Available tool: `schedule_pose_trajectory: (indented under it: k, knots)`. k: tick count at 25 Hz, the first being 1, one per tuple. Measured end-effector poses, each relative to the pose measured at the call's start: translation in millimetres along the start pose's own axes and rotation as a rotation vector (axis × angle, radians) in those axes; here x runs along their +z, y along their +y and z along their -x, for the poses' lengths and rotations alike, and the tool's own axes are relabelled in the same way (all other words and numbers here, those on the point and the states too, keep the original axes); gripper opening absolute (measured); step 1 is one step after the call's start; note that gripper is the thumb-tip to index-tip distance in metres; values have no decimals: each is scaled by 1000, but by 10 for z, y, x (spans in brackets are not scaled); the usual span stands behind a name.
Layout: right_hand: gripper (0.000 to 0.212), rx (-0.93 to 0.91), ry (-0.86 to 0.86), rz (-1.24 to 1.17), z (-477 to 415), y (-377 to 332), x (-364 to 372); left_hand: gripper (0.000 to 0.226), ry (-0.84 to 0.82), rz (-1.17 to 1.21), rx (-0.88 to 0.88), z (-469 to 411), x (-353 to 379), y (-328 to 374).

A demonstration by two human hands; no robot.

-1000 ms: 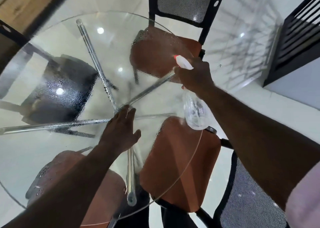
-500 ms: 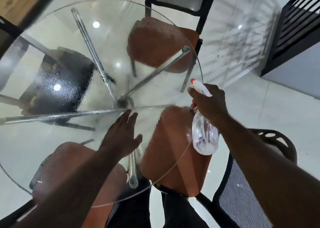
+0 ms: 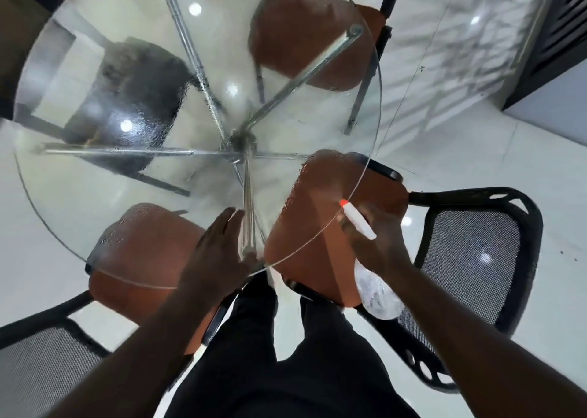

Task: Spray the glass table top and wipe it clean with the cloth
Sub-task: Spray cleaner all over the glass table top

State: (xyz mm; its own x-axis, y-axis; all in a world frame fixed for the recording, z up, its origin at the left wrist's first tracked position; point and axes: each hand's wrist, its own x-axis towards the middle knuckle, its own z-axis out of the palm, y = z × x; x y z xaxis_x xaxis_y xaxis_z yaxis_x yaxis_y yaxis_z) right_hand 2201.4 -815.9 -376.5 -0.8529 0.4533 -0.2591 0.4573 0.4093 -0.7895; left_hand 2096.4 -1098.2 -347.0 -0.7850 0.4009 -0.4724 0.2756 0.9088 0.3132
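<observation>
Head view: at lower right the right hand (image 3: 378,246) grips the spray bottle (image 3: 378,293), fingers curled round it, nozzle over the near rim of the droplet-covered glass table (image 3: 79,192). The left hand (image 3: 217,254) rests flat at lower centre, fingers straight. Better to aim at the dry patches; no cloth is visible.

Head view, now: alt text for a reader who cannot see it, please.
A person's right hand grips a clear spray bottle, its orange-tipped nozzle over the near right edge of a round glass table top beaded with droplets. The left hand lies flat by the near edge; brown-seated chairs show through the glass.
</observation>
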Motion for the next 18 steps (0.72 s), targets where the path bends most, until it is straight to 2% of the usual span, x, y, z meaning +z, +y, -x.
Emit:
schedule_pose_trajectory:
  k: [3,5,8,10,12,14,16,18]
  knots:
    - [29,-57,-71,45,228,-22,138,86,28,4,-37,215,32,-200]
    - [37,-84,-119,120,360,-114,251,90,39,35,-72,365,44,-328]
    - [47,-115,-129,110,527,-336,462,93,80,115,-116,614,52,-585]
    - [42,-107,-134,160,643,-560,641,100,121,177,-143,825,56,-817]
    - [27,-102,-141,232,775,-751,826,104,152,229,-127,1042,74,-1044]
    - [18,-110,-108,252,1016,-973,1093,97,164,279,-111,1339,100,-1366]
    - [17,-81,-37,223,1260,-1240,1372,93,169,276,-99,1618,149,-1737]
    - [26,-50,-31,213,1430,-1457,1651,96,173,250,-130,1866,143,-2037]
